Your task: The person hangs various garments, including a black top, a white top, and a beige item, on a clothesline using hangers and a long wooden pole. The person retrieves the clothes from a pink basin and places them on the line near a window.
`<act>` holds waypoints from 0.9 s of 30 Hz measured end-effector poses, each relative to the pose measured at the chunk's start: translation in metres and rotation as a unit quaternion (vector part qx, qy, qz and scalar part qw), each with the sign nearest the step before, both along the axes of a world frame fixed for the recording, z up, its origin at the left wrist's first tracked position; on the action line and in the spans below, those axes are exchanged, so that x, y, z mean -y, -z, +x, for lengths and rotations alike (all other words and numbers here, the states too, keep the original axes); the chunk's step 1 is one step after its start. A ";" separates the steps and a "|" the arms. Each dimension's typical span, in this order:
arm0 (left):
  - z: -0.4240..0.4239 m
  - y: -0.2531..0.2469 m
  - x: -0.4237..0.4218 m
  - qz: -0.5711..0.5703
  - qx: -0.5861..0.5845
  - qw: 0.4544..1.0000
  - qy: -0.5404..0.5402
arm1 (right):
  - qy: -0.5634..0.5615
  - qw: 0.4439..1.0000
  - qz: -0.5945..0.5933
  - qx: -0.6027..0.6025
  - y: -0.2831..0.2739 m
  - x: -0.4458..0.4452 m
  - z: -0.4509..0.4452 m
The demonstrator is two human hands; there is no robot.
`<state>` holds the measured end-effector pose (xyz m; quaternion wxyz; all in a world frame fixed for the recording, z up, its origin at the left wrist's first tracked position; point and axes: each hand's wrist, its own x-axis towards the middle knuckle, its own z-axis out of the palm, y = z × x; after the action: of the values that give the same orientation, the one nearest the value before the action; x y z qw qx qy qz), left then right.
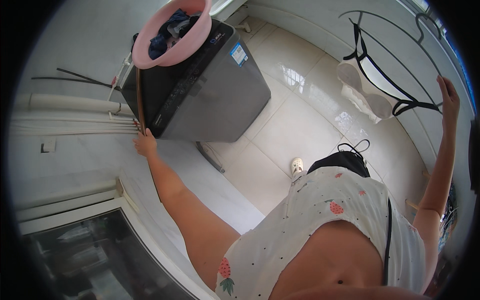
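At the left, my left hand is closed around a thin brown pole. The pole runs up past the washing machine's side towards a pink basin, and its lower part passes behind my forearm. On the right, my right hand grips the end of a dark clothes hanger, its hook pointing up and away. A light bra with black straps and trim hangs from that hanger, over the floor.
A grey washing machine stands by the wall, carrying the pink basin with dark clothes inside. White pipes run along the left wall. A framed glass pane is at lower left. Pale floor tiles shine in places.
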<state>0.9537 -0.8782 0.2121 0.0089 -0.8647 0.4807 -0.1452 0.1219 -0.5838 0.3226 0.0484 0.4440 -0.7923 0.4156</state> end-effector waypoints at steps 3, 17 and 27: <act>0.022 0.006 0.033 0.021 -0.043 0.999 0.006 | 0.028 0.999 0.002 -0.019 -0.013 -0.001 0.012; -0.029 0.000 -0.041 -0.215 -0.238 0.937 0.137 | 0.076 0.997 0.009 0.008 -0.068 -0.031 0.053; -0.135 0.072 -0.256 -0.179 -0.591 0.732 0.288 | 0.136 0.987 -0.041 -0.069 -0.128 -0.025 0.074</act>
<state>0.8185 -0.6222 0.1396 -0.4745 -0.5815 0.5802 0.3162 0.1962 -0.5586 0.4510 0.1774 0.3571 -0.8223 0.4060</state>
